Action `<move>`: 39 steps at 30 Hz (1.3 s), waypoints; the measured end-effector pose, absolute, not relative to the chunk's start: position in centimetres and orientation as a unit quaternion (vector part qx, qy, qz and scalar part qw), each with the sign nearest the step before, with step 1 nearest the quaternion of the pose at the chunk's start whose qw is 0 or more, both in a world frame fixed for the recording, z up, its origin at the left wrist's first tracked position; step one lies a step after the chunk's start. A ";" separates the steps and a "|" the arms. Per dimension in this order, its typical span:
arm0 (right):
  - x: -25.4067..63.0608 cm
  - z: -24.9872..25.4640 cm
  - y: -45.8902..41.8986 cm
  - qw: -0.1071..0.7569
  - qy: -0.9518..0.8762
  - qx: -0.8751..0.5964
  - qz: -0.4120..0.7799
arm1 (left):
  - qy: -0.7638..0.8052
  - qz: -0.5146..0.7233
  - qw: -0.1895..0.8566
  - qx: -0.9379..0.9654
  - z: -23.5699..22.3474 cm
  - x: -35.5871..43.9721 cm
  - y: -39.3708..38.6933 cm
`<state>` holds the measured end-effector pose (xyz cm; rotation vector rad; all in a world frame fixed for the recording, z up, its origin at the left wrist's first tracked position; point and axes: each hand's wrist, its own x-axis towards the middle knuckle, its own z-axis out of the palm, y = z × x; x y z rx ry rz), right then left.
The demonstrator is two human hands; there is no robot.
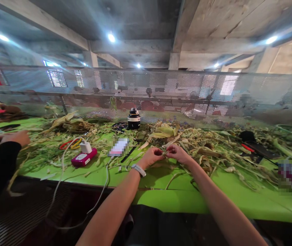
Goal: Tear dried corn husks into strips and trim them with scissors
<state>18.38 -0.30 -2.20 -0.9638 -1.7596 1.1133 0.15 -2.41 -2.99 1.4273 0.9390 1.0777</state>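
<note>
Thin, pale yellow-green strip of dried corn husk (164, 154) at frame centre.
It is being pinched between both hands' fingertips, hanging just above the bright green table, mostly hidden by fingers.

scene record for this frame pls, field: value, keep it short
surface: green table, strewn with dry husks
left hand: pinching a husk strip, white wristband
right hand: pinching the same strip, touching the left
left of hands: pink device with white charger and cable
back: black jar, perforated metal screen
others: a co-worker's hand at far left
</note>
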 end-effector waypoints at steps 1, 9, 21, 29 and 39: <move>18.3 -2.2 -0.4 0.421 -0.692 -0.385 0.442 | 0.393 0.451 0.541 0.592 -2.9 0.2 -2.4; 18.1 -1.4 -0.6 0.515 -0.620 -0.368 0.464 | 0.354 0.519 0.630 0.458 -2.2 0.1 -2.7; 17.4 -1.5 -1.4 0.479 -0.622 -0.365 0.500 | 0.340 0.511 0.641 0.460 -1.9 0.3 -3.1; 17.4 -2.0 -1.2 0.428 -0.606 -0.403 0.536 | 0.360 0.468 0.603 0.537 -2.2 0.3 -3.3; 16.9 -1.8 -1.4 0.510 -0.603 -0.396 0.469 | 0.349 0.445 0.669 0.482 -1.6 0.3 -3.7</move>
